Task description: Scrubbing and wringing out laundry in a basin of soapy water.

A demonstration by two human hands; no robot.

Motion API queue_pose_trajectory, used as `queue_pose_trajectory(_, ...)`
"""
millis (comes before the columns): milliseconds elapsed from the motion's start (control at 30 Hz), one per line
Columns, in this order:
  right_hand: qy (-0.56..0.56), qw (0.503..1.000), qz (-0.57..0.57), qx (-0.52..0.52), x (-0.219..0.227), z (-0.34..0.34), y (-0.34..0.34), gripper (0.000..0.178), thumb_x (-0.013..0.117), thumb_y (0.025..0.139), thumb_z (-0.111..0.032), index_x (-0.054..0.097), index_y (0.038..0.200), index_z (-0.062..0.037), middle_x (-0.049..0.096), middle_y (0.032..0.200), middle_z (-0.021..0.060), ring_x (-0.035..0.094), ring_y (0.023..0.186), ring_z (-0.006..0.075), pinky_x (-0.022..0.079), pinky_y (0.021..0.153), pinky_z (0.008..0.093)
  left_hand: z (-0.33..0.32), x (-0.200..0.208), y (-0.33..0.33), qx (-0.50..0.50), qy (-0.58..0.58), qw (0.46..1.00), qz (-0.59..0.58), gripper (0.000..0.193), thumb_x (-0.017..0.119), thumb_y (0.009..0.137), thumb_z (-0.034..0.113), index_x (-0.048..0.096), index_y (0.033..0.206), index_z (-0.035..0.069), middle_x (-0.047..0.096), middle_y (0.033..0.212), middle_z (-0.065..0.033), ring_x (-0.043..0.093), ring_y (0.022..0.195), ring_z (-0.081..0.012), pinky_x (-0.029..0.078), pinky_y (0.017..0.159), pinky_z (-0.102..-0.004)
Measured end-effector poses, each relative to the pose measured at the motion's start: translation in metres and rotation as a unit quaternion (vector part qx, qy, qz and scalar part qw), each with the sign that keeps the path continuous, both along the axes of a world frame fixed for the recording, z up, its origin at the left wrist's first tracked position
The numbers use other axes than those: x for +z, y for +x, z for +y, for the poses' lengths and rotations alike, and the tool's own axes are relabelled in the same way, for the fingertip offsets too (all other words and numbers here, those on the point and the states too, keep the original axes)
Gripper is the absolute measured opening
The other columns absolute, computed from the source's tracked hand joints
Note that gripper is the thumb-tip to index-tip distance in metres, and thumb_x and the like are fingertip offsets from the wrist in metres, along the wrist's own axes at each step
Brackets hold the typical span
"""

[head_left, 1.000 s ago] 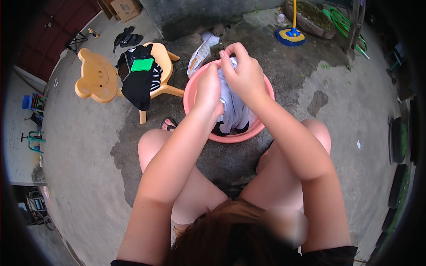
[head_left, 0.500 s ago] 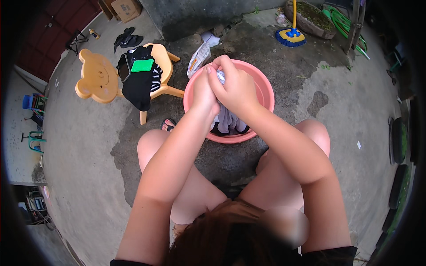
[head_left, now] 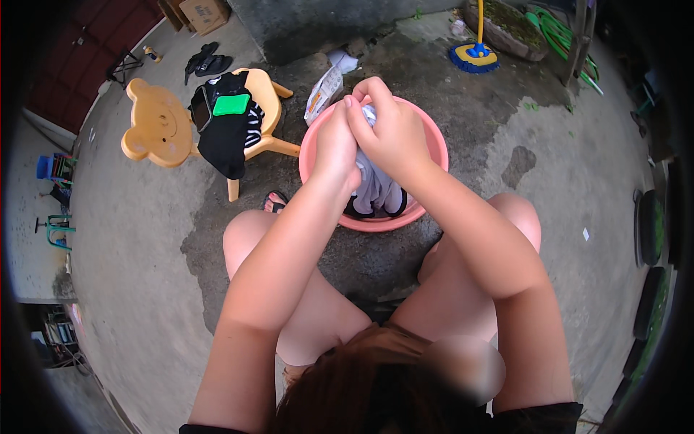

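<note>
Between my knees stands a pink basin (head_left: 436, 137), with a pale grey-lavender garment (head_left: 377, 189) with dark edges hanging down into it. Both of my hands are together above the basin, closed around the upper part of this cloth. My left hand (head_left: 335, 145) grips it from the left side, its fingers mostly hidden. Pressed against it from the right, my right hand (head_left: 392, 134) has bent fingers and its thumb laid toward the left hand. A bit of the pale cloth shows between the two hands; the rest of the gripped part is covered.
At the left, a yellow bear-faced chair (head_left: 163, 126) carries black clothing (head_left: 223, 155) and a bright green rectangular object (head_left: 231, 105). A white printed bag (head_left: 324, 94) stands behind the basin. Farther off are dark sandals (head_left: 211, 64), a blue-and-yellow mop (head_left: 474, 58) and a green hose (head_left: 555, 36).
My right hand has shifted slightly right, its fingers a little higher, opening a wider gap above the cloth. The garment's lower folds hang somewhat differently. The left hand has barely moved.
</note>
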State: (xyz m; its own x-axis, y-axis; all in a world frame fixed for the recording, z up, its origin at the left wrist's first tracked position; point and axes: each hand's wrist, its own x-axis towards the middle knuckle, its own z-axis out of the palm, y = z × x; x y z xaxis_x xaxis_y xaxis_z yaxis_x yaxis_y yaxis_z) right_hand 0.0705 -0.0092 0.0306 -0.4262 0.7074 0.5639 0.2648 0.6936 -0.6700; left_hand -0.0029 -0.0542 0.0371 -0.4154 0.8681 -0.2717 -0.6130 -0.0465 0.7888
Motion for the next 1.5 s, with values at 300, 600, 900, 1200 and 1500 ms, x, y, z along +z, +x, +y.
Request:
queue_pose_trajectory(300, -0.001, 1.000, 0.015, -0.021, -0.007, 0.000, -0.006, 0.021, 0.057, 0.088, -0.031, 0.055, 0.089, -0.0094, 0.060, 0.055, 0.0128, 0.062, 0.054, 0.0337, 0.046, 0.048, 0.0431, 0.002, -0.009, -0.008, -0.013, -0.025, 1.000, -0.003, 0.036, 0.048, 0.095, 0.034, 0.056, 0.113, 0.004, 0.063, 0.102, -0.0084, 0.063, 0.091, -0.0189, 0.051, 0.080, -0.0352)
queue_pose_trajectory(600, -0.024, 0.995, 0.010, -0.095, -0.002, 0.027, 0.001, 0.023, 0.057, 0.089, -0.031, 0.054, 0.090, -0.0083, 0.062, 0.060, 0.0136, 0.063, 0.058, 0.0342, 0.047, 0.051, 0.0427, 0.006, -0.009, -0.002, -0.035, -0.063, 0.997, -0.010, 0.038, 0.047, 0.096, 0.038, 0.054, 0.115, 0.005, 0.062, 0.102, -0.0079, 0.063, 0.092, -0.0179, 0.051, 0.080, -0.0349)
queue_pose_trajectory(900, 0.007, 0.999, 0.011, -0.053, -0.002, 0.026, 0.001, 0.021, 0.058, 0.088, -0.030, 0.054, 0.090, -0.0092, 0.062, 0.060, 0.0128, 0.063, 0.056, 0.0335, 0.047, 0.050, 0.0420, 0.005, -0.007, -0.002, -0.038, -0.047, 0.998, -0.018, 0.035, 0.044, 0.097, 0.037, 0.054, 0.116, 0.008, 0.061, 0.104, -0.0082, 0.062, 0.093, -0.0187, 0.050, 0.082, -0.0355)
queue_pose_trajectory(1200, -0.009, 1.000, -0.028, -0.002, 0.001, -0.008, -0.002, 0.020, 0.059, 0.087, -0.030, 0.054, 0.089, -0.0098, 0.061, 0.058, 0.0119, 0.063, 0.055, 0.0325, 0.047, 0.049, 0.0413, 0.001, -0.013, -0.010, 0.009, 0.001, 1.000, 0.002, 0.034, 0.045, 0.095, 0.030, 0.054, 0.115, 0.004, 0.063, 0.102, -0.0084, 0.063, 0.093, -0.0193, 0.051, 0.082, -0.0357)
queue_pose_trajectory(1500, -0.026, 0.999, 0.031, -0.029, -0.006, 0.009, -0.004, 0.021, 0.057, 0.088, -0.031, 0.054, 0.090, -0.0100, 0.063, 0.062, 0.0130, 0.063, 0.057, 0.0337, 0.048, 0.051, 0.0427, 0.001, -0.001, -0.006, -0.014, -0.038, 0.999, 0.001, 0.031, 0.045, 0.097, 0.034, 0.056, 0.109, 0.008, 0.062, 0.101, -0.0076, 0.061, 0.094, -0.0178, 0.051, 0.082, -0.0361)
